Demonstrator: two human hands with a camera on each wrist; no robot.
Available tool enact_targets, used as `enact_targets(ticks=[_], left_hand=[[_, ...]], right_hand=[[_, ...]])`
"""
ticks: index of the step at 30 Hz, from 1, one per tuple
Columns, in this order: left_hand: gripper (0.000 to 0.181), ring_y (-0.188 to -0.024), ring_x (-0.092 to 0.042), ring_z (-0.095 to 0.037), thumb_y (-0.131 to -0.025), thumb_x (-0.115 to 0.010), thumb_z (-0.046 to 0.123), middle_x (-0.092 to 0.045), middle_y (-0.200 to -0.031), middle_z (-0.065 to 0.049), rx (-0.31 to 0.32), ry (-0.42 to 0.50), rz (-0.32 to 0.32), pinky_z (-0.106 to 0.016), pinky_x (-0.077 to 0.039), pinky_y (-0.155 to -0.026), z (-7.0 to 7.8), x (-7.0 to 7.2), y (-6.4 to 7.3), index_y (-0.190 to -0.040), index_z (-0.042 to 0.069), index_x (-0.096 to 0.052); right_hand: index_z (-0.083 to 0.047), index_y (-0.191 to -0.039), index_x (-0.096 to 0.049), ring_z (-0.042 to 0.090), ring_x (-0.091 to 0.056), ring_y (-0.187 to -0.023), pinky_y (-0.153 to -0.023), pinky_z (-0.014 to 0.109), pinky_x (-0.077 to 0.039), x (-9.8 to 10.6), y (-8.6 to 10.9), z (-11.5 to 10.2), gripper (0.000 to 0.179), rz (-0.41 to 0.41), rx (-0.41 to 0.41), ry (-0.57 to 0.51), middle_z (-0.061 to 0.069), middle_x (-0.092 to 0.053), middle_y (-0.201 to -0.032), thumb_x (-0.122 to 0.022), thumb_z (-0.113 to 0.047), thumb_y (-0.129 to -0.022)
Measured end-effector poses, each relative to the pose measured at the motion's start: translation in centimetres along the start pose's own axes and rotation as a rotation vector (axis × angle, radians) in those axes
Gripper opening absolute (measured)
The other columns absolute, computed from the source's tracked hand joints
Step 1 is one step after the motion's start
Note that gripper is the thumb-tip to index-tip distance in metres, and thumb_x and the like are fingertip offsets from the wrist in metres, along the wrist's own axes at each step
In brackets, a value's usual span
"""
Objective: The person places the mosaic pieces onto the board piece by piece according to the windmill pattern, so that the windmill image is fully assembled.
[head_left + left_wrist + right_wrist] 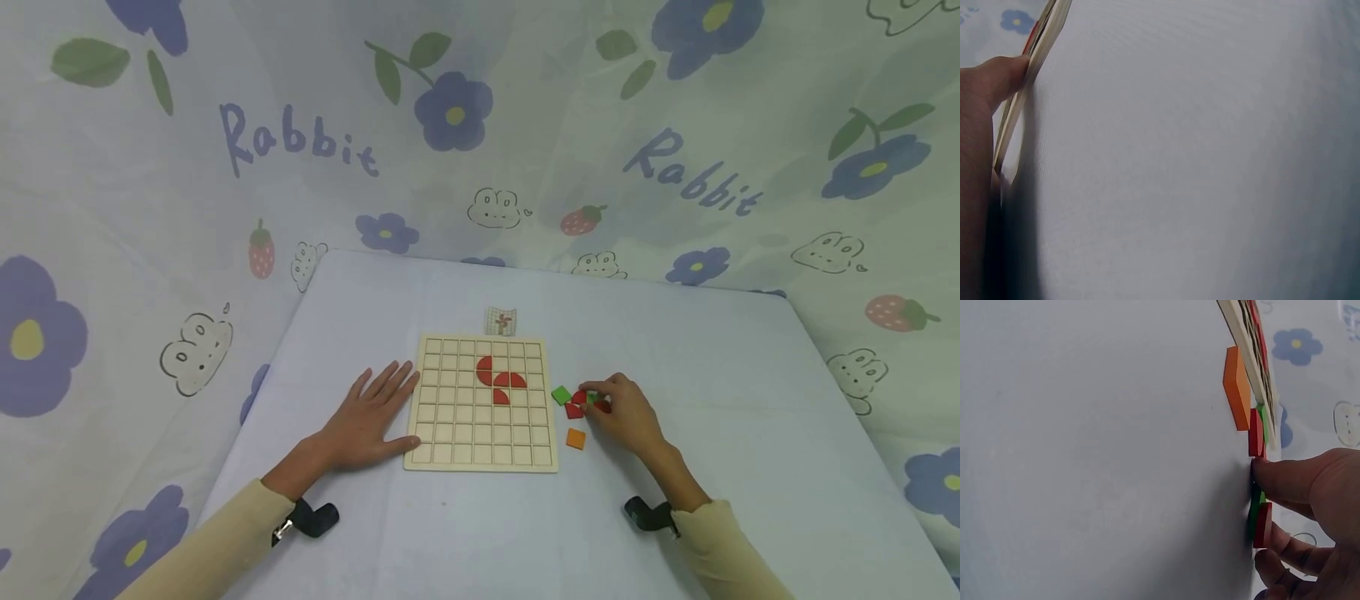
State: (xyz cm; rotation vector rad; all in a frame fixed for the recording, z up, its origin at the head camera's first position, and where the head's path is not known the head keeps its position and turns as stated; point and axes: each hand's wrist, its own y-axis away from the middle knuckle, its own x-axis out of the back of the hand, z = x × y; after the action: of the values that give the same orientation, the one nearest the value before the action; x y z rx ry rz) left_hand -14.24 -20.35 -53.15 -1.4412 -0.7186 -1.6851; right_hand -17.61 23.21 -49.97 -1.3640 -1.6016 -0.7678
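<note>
A square wooden grid board (453, 412) lies on the table with several red quarter-circle pieces (485, 369) set in its upper middle cells. My left hand (367, 425) lies with fingers spread at the board's left side, fingertips and thumb on its edge; the left wrist view shows the thumb (1007, 75) against that edge. To the right of the board, my right hand (626, 412) pinches a red quarter-circle piece (579, 397) between thumb and forefinger, low among loose pieces. Another red piece (1263, 526) and a green piece (1257, 509) lie under and beside its fingers, partly hidden.
A green square (562, 396) lies close to the board's right edge, with an orange square (575, 438) nearer me. Behind the board is a small card (501, 322) with a red pattern on a grid. Patterned cloth (480, 167) hangs behind the white table (720, 375).
</note>
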Motion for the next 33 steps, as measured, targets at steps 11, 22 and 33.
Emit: enact_targets(ticks=[11, 22, 33], left_hand=[[0.098, -0.149, -0.003, -0.028, -0.089, -0.041, 0.074, -0.007, -0.164, -0.008, -0.005, -0.014, 0.003, -0.055, -0.002, -0.116, 0.1, 0.1, 0.1, -0.159, 0.010, -0.015], [0.098, -0.149, -0.002, -0.028, -0.090, -0.041, 0.074, -0.007, -0.164, -0.008, -0.003, -0.006, -0.004, -0.055, -0.001, -0.116, 0.0, 0.1, 0.0, -0.159, 0.011, -0.014], [0.098, -0.149, -0.003, -0.029, -0.089, -0.041, 0.074, -0.008, -0.164, -0.008, -0.010, -0.015, 0.001, -0.056, -0.003, -0.116, 0.0, 0.1, 0.0, -0.159, 0.010, -0.015]], right_hand=[[-0.008, -0.085, -0.074, 0.018, -0.057, -0.071, -0.065, 0.034, -0.047, -0.2, -0.3, -0.4, 0.011, 0.098, 0.008, -0.130, 0.001, -0.069, -0.081, -0.082, -0.011, -0.079], [-0.007, -0.118, -0.072, 0.014, -0.055, -0.068, -0.058, 0.025, -0.051, -0.2, -0.7, -1.7, 0.035, 0.163, 0.187, -0.292, 0.000, -0.064, -0.086, -0.074, 0.002, -0.085], [-0.009, -0.096, -0.073, 0.013, -0.060, -0.068, -0.059, 0.026, -0.053, -1.2, -1.7, -4.6, 0.012, 0.149, 0.126, -0.425, -0.002, -0.067, -0.082, -0.077, -0.008, -0.085]])
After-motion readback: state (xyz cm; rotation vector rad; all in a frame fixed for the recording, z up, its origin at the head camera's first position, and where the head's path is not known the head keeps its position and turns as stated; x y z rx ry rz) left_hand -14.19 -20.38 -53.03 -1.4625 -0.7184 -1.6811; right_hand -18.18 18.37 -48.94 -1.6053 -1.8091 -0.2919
